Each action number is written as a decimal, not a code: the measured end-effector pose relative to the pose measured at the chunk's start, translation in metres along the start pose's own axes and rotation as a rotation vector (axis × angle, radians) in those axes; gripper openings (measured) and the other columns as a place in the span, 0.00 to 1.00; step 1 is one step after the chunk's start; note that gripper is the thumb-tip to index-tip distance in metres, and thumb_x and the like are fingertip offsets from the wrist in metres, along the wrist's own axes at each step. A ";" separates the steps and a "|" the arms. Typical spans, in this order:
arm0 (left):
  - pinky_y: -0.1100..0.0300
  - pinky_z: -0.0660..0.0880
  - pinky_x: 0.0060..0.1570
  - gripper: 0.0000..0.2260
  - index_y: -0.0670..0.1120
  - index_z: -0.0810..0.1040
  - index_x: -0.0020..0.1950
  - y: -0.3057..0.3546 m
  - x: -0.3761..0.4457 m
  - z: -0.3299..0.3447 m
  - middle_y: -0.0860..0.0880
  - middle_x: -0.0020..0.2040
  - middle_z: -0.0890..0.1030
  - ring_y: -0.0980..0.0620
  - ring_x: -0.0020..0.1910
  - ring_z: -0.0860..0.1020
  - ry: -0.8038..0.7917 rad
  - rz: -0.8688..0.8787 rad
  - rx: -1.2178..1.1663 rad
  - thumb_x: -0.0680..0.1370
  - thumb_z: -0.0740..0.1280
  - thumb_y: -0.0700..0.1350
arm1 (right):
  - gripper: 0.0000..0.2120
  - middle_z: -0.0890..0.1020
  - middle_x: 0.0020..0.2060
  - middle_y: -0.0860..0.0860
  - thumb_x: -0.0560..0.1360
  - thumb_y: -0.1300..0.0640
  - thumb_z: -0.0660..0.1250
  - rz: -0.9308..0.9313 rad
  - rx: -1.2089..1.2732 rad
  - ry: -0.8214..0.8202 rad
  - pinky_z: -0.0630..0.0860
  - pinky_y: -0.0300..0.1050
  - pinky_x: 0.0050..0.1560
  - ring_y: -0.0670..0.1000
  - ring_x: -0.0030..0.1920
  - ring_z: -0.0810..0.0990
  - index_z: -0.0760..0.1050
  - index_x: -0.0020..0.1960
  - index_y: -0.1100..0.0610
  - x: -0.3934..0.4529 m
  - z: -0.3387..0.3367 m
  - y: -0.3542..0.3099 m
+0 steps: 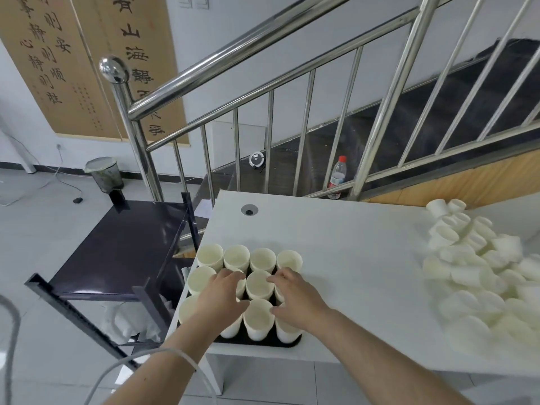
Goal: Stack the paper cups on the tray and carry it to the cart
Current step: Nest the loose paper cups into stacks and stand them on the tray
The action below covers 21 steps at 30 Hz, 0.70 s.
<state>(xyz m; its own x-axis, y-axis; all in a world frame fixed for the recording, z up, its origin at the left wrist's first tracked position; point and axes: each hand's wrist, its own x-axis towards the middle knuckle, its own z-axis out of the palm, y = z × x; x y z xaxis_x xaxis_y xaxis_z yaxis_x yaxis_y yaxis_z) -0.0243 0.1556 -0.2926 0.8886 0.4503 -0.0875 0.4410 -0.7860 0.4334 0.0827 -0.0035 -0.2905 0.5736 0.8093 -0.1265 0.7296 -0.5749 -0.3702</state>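
One white table (350,244), seen from above; cable hole (249,210) near its far left corner. One black tray (289,342) at the table's near left corner, only its near edge and dark gaps between cups showing. On the tray: upright paper cups (262,260), open ends up, packed rim to rim in rows of four, the far row fully visible, the two nearer rows partly covered by the hands. Left hand (222,296): palm down over the middle and near rows, left of centre, fingers slightly bent and resting on cup rims; whether any cup is actually grasped cannot be told. Right hand (295,296): palm down over the right side of the same rows, fingertips bent onto the rims, thumb against the rim of a near-row cup; a firm hold on any cup cannot be told. One loose heap of cups (479,276), lying on their sides and jumbled, on the right end of the table, well apart from the tray. One cart (122,247) with a dark top shelf and black frame, just beside the table's left edge; white plastic bags (131,320) on its lower level. Behind the table: steel stair railing (263,83), a plastic bottle (337,176) with red cap standing on the stairs, a bin (105,173) on the tiled floor, calligraphy scrolls (58,54) on the wall.
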 end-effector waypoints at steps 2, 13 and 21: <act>0.57 0.69 0.59 0.25 0.53 0.68 0.69 0.030 0.003 0.008 0.53 0.67 0.69 0.50 0.66 0.68 0.005 0.043 -0.015 0.73 0.69 0.52 | 0.30 0.65 0.67 0.47 0.74 0.53 0.68 0.022 -0.009 0.022 0.72 0.45 0.59 0.50 0.67 0.66 0.63 0.74 0.50 -0.016 -0.015 0.023; 0.58 0.69 0.61 0.24 0.53 0.68 0.69 0.220 0.016 0.081 0.54 0.68 0.67 0.52 0.68 0.66 -0.066 0.221 -0.057 0.74 0.68 0.50 | 0.29 0.63 0.69 0.47 0.76 0.51 0.67 0.246 -0.049 0.129 0.71 0.44 0.62 0.48 0.69 0.65 0.62 0.74 0.50 -0.141 -0.087 0.197; 0.58 0.71 0.59 0.24 0.55 0.67 0.70 0.332 0.030 0.133 0.57 0.67 0.66 0.56 0.68 0.64 -0.130 0.314 -0.038 0.75 0.67 0.51 | 0.29 0.64 0.69 0.46 0.76 0.50 0.67 0.432 -0.036 0.194 0.73 0.42 0.59 0.47 0.67 0.67 0.62 0.74 0.50 -0.205 -0.120 0.303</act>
<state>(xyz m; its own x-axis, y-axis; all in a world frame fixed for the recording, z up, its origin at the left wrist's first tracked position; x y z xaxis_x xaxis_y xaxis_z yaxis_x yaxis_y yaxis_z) 0.1655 -0.1485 -0.2705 0.9900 0.1286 -0.0571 0.1400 -0.8601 0.4906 0.2308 -0.3582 -0.2664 0.8840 0.4595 -0.0864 0.4192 -0.8607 -0.2888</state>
